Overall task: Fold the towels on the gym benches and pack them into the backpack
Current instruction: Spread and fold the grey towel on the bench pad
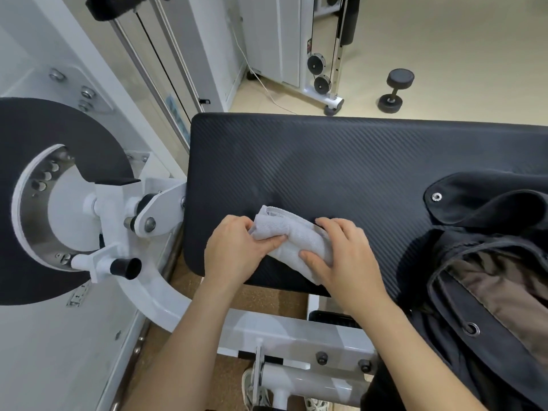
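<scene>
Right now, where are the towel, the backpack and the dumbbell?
towel (302,235), head view, its grey folded middle.
backpack (480,197), head view, its black flap.
dumbbell (400,77), head view, its upper black end.

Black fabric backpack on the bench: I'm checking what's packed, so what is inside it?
The black fabric backpack gapes open, showing only brown lining. No towel shows inside; its depths are out of frame.

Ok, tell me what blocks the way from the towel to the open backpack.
Nothing visible does. The left hand and right hand grip the towel on the bench pad; only bare pad lies between it and the backpack, open at the right.
</scene>
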A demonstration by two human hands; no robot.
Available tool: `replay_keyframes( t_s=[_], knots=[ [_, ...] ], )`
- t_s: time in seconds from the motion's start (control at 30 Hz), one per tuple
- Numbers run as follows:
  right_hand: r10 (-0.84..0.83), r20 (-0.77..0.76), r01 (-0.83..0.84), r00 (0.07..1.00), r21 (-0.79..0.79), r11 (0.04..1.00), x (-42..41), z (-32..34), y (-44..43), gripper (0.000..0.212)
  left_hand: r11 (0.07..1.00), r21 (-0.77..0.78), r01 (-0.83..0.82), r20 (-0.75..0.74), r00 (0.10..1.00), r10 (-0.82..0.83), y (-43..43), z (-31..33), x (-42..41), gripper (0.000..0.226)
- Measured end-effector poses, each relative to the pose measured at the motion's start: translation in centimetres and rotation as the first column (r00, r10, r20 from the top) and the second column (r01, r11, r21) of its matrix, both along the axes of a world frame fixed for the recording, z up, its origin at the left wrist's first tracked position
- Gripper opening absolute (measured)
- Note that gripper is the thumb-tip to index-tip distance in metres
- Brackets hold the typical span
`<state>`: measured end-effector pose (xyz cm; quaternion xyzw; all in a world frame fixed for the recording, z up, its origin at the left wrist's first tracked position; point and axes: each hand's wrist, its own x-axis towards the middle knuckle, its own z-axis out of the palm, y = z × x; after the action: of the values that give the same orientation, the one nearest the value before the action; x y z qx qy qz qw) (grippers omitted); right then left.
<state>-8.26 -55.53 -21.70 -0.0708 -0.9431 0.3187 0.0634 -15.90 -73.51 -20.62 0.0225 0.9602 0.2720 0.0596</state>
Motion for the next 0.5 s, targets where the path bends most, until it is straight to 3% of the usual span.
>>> replay_keyframes(
  t_s=[0.2,0.3,0.37,0.43,0.5],
  knots=[
    [0.117,0.341,-0.167,0.933,0.121,0.979,-2.4,2.5,0.3,0.066,0.957,0.262,-0.123,0.093,0.990,0.102,0.5,-0.8,1.5,0.042],
    [0.181,0.497,-0.251,0.849,0.077,0.965,-3.7,3.3,0.5,0.064,0.861,0.491,-0.135,0.202,0.979,0.038,-0.3,0.1,2.1,0.037],
    [0.270,0.547,-0.358,0.793,0.059,0.932,-3.9,3.9,1.1,0.058,0.831,0.547,-0.107,0.211,0.977,-0.013,-0.7,1.1,3.4,0.036],
    [0.398,0.536,-0.449,0.745,-0.038,0.893,-3.6,4.5,1.8,0.055,0.812,0.577,-0.091,0.204,0.978,-0.035,-1.2,1.9,4.8,0.040],
    [0.552,0.484,-0.441,0.679,-0.333,0.834,-2.9,4.9,2.1,0.050,0.719,0.681,-0.141,0.232,0.972,-0.028,-1.6,2.6,6.3,0.042]
  ],
)
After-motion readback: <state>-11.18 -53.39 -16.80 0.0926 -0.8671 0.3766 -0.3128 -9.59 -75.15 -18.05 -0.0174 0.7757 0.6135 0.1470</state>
